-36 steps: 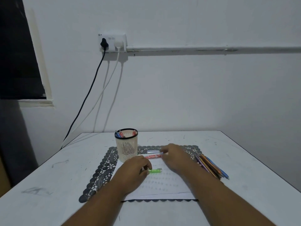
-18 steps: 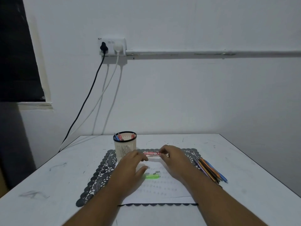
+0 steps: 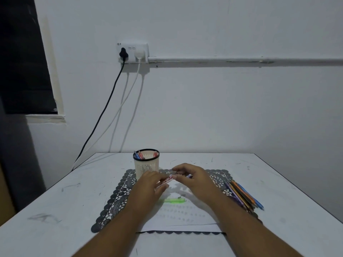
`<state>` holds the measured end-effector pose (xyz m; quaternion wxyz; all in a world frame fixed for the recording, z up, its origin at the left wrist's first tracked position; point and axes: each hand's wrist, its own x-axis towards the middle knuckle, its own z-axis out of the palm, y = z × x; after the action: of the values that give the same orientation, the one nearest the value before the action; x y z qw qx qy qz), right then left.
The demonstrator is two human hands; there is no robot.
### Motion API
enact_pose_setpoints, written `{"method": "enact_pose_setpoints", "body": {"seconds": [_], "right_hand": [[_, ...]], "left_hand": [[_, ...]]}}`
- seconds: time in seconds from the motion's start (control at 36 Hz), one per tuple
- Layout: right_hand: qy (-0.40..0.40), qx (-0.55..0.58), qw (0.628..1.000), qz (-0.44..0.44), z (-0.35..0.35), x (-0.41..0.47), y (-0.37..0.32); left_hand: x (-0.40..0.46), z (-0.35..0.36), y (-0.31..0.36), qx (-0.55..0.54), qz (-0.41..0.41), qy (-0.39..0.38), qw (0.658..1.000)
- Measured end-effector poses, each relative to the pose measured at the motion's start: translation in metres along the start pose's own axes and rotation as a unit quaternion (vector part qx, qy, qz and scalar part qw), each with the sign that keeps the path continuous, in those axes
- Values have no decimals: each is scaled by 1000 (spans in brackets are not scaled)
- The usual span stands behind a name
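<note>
Both hands meet above the middle of a dark lace placemat (image 3: 118, 197). My left hand (image 3: 148, 188) grips a small red-and-white pen or tube (image 3: 167, 179) by its near end. My right hand (image 3: 194, 178) pinches its far end, where a purple tip shows. A white sheet of paper (image 3: 178, 217) lies on the placemat under the hands. A green pen (image 3: 173, 201) rests on the paper just below the hands.
A cream mesh pen cup (image 3: 146, 165) with several pens stands just left of the hands. Several coloured pencils and pens (image 3: 245, 198) lie at the placemat's right edge. The white table (image 3: 55, 210) ends at the wall, where two cables hang from a socket (image 3: 132, 52).
Both hands lifted the red-and-white pen off the placemat; it is now tilted between them, held at both ends. The green pen stayed on the paper.
</note>
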<state>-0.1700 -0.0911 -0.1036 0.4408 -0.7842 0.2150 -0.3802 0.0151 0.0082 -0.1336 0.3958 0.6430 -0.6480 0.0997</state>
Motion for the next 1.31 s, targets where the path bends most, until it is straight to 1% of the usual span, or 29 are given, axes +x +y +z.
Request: {"method": "enact_pose_setpoints", "body": {"seconds": [0.08,0.17,0.5,0.61,0.69,0.83,0.92,1.0,1.06,1.14,1.22,1.31], "right_hand": [[-12,111,993,31,-1,-4,-5],[-21,156,986,53,-2,-7,-8],[8,122,991,50,-3,-1,-4],[-14,136,987,89,0,-2,-6],[-33,172,975,133,3,-3,-4],[0,231,955,185,9,-2,2],[16,263,942,207,9,-1,2],[14,295,930,221,9,0,4],[5,302,923,239,10,1,6],[-11,296,914,277,11,0,4],[-9,322,897,304,13,-1,-2],[-13,351,879,322,14,1,-1]], "left_hand": [[0,-1,2,-38,-27,5,999],[-1,-2,4,-49,-26,0,998],[-2,-8,12,-28,-24,0,999],[-2,-8,8,4,-11,23,1000],[-1,-8,6,15,-5,29,999],[-1,-11,9,-14,-8,42,999],[0,-13,13,-61,-25,39,997],[-2,-15,18,-147,-57,20,987],[-3,-16,21,-209,-85,12,974],[-3,-14,22,-299,-123,33,946],[-2,-12,22,-370,-129,52,919],[-1,-11,22,-402,-130,59,905]]}}
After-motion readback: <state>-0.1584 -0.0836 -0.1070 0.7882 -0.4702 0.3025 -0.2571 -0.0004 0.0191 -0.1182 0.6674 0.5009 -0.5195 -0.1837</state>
